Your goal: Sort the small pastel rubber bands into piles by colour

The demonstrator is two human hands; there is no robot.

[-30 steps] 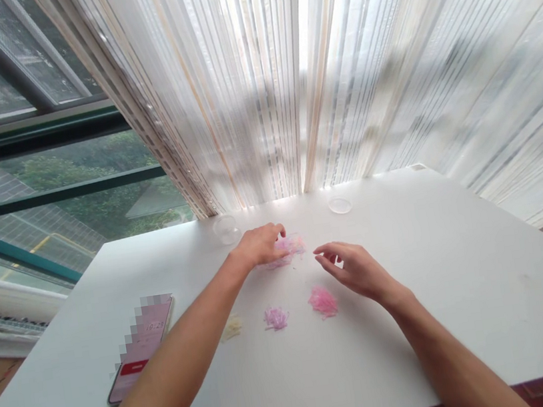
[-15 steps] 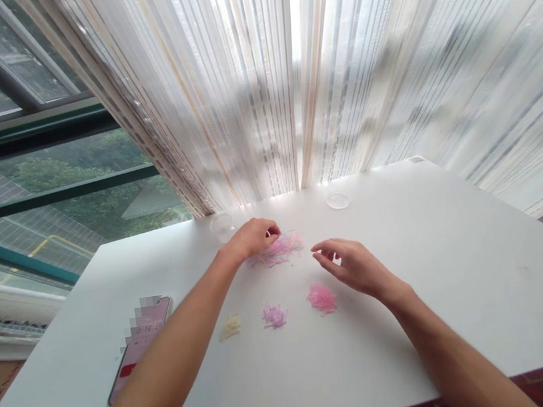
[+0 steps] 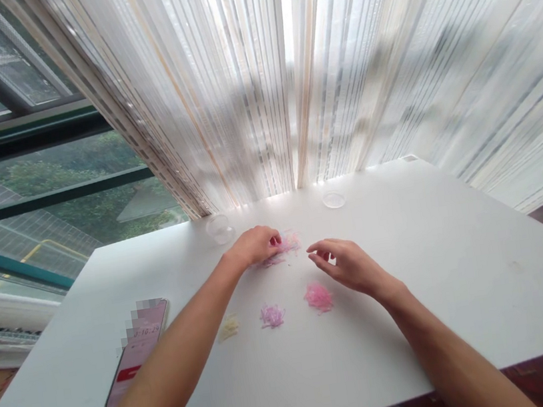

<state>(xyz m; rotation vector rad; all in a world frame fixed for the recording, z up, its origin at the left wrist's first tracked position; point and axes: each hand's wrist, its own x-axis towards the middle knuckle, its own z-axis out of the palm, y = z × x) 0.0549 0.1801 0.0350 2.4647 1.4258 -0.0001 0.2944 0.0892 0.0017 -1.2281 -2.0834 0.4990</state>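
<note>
My left hand reaches over the left side of a loose pile of thin strips, mostly pink and lilac with paler bits. Its fingertips are pinched together down in the pile, and what lies between them is too small to make out. Just right of the pile hovers my right hand, thumb and fingers apart and nothing visible between them. Nearer me lie three smaller heaps of strips: pale yellow, lilac and bright pink. The bright pink heap is closest to my right hand.
A phone with a lit screen lies on the white table, partly behind my left forearm. Toward the back stand a clear plastic cup and a clear round lid. Striped curtains hang along the far edge.
My left hand has shifted slightly lower over the pile, covering more of its left part. My right hand keeps nearly the same pose beside the pile. The whole view has moved a little.
</note>
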